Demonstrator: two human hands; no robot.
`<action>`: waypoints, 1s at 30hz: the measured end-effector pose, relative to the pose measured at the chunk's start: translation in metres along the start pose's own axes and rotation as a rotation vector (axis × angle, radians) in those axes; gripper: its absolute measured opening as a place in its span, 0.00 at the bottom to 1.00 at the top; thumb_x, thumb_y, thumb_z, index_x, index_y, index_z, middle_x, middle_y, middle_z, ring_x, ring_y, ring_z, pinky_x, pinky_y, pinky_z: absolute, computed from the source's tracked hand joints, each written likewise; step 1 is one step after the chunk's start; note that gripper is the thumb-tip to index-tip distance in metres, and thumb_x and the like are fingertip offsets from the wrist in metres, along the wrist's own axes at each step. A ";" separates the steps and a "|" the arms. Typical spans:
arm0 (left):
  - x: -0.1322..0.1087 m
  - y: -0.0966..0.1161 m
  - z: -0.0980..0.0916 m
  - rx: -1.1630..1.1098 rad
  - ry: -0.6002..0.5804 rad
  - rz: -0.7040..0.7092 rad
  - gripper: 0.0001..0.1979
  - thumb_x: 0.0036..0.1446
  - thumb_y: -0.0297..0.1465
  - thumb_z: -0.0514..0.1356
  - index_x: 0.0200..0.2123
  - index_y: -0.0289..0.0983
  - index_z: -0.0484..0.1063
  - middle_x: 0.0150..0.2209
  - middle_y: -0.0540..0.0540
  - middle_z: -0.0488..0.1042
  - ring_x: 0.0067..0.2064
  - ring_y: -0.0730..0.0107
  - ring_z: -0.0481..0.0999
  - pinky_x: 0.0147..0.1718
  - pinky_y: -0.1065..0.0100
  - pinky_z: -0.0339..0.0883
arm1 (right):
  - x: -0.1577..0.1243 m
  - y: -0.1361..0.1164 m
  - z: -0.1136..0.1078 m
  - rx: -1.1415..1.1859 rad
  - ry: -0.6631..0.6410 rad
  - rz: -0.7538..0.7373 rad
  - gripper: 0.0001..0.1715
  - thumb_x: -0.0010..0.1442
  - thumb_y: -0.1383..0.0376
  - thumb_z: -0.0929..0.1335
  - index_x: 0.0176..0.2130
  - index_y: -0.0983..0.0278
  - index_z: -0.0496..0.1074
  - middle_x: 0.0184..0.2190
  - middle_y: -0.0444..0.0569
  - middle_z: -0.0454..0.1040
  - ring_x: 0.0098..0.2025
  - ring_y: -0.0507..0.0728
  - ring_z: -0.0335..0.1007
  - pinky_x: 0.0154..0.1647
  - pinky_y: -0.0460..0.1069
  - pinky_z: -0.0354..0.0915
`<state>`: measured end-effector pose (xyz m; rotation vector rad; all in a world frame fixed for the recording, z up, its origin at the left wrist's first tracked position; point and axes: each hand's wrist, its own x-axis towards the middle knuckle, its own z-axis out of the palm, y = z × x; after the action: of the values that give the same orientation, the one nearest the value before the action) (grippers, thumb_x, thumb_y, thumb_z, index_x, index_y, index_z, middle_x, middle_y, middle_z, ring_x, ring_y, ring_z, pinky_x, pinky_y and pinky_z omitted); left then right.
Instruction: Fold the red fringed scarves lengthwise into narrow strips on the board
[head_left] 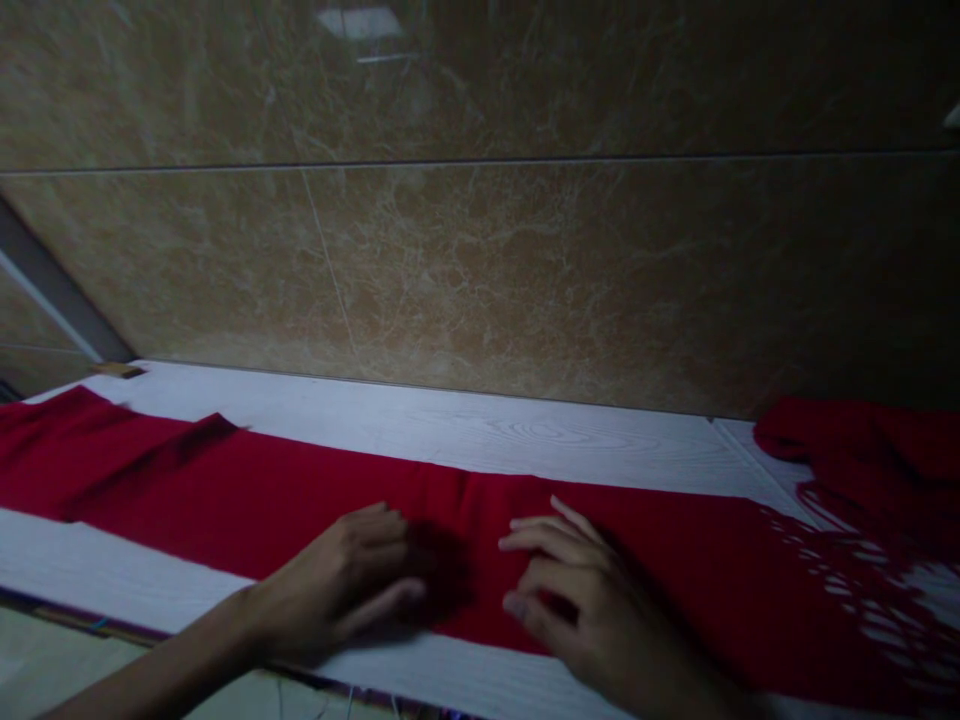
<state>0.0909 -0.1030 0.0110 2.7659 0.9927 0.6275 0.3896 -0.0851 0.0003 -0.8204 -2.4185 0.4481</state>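
A long red fringed scarf (300, 505) lies stretched across the white wood-grain table, with small folds near its middle and a larger crease to the left. My left hand (349, 575) is over the scarf's near edge, left of the middle folds. Its fingers are bent and the thumb stands apart, with nothing seen in them. My right hand (589, 590) is over the scarf to the right of the folds, fingers spread and slightly curled, holding nothing. Whether the fingertips touch the cloth I cannot tell. Knotted fringe (847, 590) spreads from the scarf's right end.
A bunched red cloth (870, 450) with loose strands lies at the table's far right. Behind the white table (480, 430) rises a brown marbled tile wall (480, 270). A small brown block (118, 369) sits at the back left corner. Loose threads hang below the front edge.
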 end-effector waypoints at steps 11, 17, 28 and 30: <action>0.053 -0.118 -0.012 -0.130 -0.135 -0.487 0.26 0.59 0.55 0.57 0.36 0.37 0.78 0.35 0.44 0.77 0.33 0.66 0.72 0.31 0.69 0.63 | 0.086 0.070 0.012 -0.338 -0.086 0.349 0.16 0.75 0.62 0.63 0.37 0.65 0.75 0.39 0.53 0.79 0.44 0.61 0.74 0.47 0.54 0.59; 0.051 -0.114 -0.023 -0.368 -0.181 -0.577 0.30 0.59 0.60 0.53 0.34 0.37 0.70 0.28 0.50 0.69 0.28 0.71 0.63 0.26 0.71 0.57 | 0.082 0.076 0.005 -0.245 -0.096 0.398 0.22 0.76 0.56 0.62 0.31 0.62 0.68 0.29 0.43 0.73 0.31 0.54 0.66 0.31 0.49 0.50; 0.049 -0.130 -0.012 -0.088 -0.205 -0.507 0.28 0.64 0.57 0.46 0.31 0.39 0.67 0.26 0.50 0.69 0.27 0.70 0.66 0.28 0.69 0.62 | 0.080 0.090 0.003 -0.207 -0.072 0.412 0.14 0.69 0.58 0.71 0.34 0.61 0.71 0.29 0.42 0.73 0.33 0.54 0.69 0.31 0.48 0.56; 0.049 -0.131 -0.009 0.005 -0.161 -0.504 0.26 0.64 0.54 0.48 0.33 0.38 0.70 0.32 0.45 0.74 0.32 0.65 0.70 0.35 0.65 0.67 | 0.079 0.085 0.001 -0.251 -0.031 0.398 0.07 0.69 0.62 0.70 0.40 0.64 0.73 0.38 0.48 0.76 0.40 0.58 0.72 0.38 0.50 0.62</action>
<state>0.0459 0.0292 0.0013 2.3698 1.5639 0.3176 0.3749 0.0296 -0.0092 -1.4262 -2.3684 0.3067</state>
